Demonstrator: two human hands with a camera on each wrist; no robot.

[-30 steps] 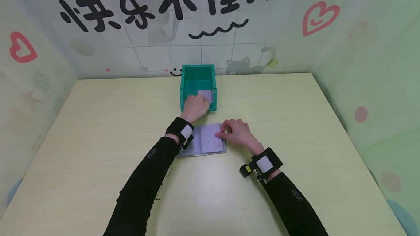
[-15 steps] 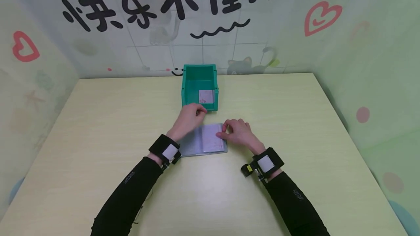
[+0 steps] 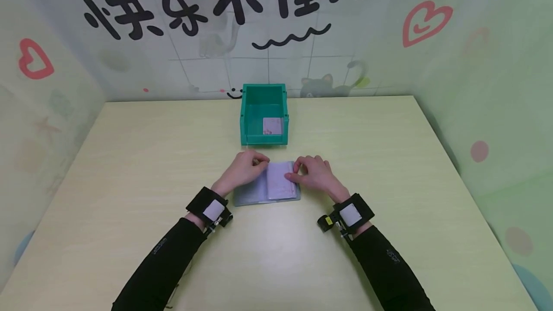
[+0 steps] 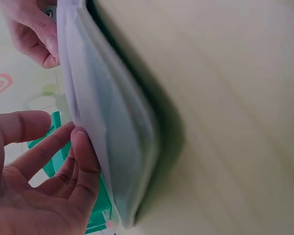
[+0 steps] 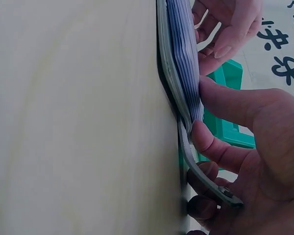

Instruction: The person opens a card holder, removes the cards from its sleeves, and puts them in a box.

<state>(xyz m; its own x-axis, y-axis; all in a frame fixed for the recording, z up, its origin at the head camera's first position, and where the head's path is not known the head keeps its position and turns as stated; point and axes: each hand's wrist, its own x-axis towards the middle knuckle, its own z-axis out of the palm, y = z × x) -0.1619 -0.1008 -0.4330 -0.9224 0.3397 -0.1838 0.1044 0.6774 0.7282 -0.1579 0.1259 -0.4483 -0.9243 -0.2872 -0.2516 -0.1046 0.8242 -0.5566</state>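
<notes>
A small card album (image 3: 281,181) with pale purple pages lies spread on the table, its thicker page stack on the right. My right hand (image 3: 317,174) holds that right edge; in the right wrist view the thumb presses on the stack and the index finger sits at its edge. A grey strap (image 5: 206,178) with a snap button juts out beneath the stack, past the curled fingers. My left hand (image 3: 246,167) is over the far left part of the album. In the left wrist view its fingertips meet the pages while the thumb stands apart, with nothing held.
Behind the album stands a green bin (image 3: 264,140) with a small pinkish card (image 3: 272,126) in its front right corner. The pale wooden table (image 3: 129,181) runs back to a printed wall (image 3: 181,76), with a green side wall (image 3: 497,109) on the right.
My left hand has come out of the green bin and moved back toward me to the album. The right hand has stayed at the album's right edge.
</notes>
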